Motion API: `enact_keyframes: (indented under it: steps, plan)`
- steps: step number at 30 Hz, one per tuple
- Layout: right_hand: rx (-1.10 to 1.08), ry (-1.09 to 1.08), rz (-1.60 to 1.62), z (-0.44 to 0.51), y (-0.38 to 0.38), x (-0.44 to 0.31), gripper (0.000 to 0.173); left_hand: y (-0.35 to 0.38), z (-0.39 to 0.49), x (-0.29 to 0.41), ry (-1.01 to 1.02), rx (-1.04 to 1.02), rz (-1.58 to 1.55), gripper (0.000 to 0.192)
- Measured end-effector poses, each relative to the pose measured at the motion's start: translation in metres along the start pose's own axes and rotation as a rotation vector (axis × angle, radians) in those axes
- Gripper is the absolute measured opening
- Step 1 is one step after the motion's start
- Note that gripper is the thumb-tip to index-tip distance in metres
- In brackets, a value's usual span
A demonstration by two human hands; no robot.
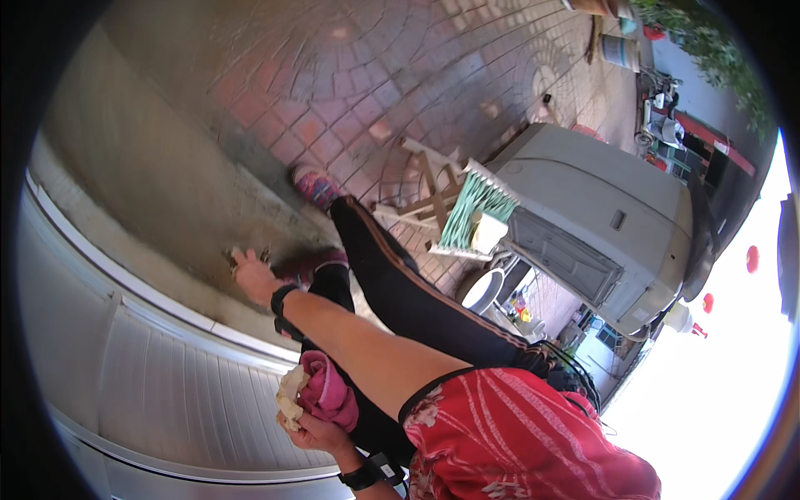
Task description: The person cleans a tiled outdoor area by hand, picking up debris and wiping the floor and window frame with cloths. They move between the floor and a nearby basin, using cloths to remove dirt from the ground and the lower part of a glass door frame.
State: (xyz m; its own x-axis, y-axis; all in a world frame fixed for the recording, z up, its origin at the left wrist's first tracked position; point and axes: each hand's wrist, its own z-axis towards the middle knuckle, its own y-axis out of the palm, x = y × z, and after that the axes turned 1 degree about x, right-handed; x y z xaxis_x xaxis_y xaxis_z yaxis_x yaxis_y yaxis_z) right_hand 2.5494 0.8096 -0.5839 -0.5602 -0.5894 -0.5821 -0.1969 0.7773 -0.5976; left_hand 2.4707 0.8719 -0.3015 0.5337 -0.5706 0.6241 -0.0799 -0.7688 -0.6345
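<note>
My left hand (319, 434) is closed around a bunched pink cloth (330, 390) and a crumpled cream-coloured piece (291, 395), perhaps cloth or a glove. Low over the concrete step (187, 187), my right hand (256, 278) reaches down with its fingers apart. Small dark bits lie beside its fingertips, too blurred to name. I see nothing held in that hand, though its palm side is hidden. Both wrists wear black bands. The right arm passes in front of one trouser leg (331, 287); a patterned shoe (317, 187) stands on the paving.
Pale metal panelling (169, 381) borders the step. A folding stool (472, 209) with green cord seating stands by my legs, a whitish block on it. Beyond are a grey vehicle body (600, 194), a round white-lined basin (482, 290) and brick paving (350, 106).
</note>
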Motion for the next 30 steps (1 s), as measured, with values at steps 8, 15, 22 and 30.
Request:
enact_keyframes:
  steps: [8,15,22,30]
  plan:
    - [0.041,-0.041,0.114,0.013,-0.085,-0.027,0.013,0.013,0.004,0.029,0.043,-0.017,-0.014,0.026]
    - [0.048,-0.052,0.096,0.014,-0.147,-0.032,0.015,0.013,-0.006,0.039,0.052,-0.027,-0.062,0.029]
    - [0.057,-0.060,0.106,0.006,-0.176,-0.029,0.016,0.019,-0.025,0.054,-0.038,-0.003,-0.073,0.031]
    - [0.062,-0.042,0.120,0.012,-0.189,-0.033,0.017,0.013,-0.025,0.068,-0.071,-0.047,-0.088,0.028]
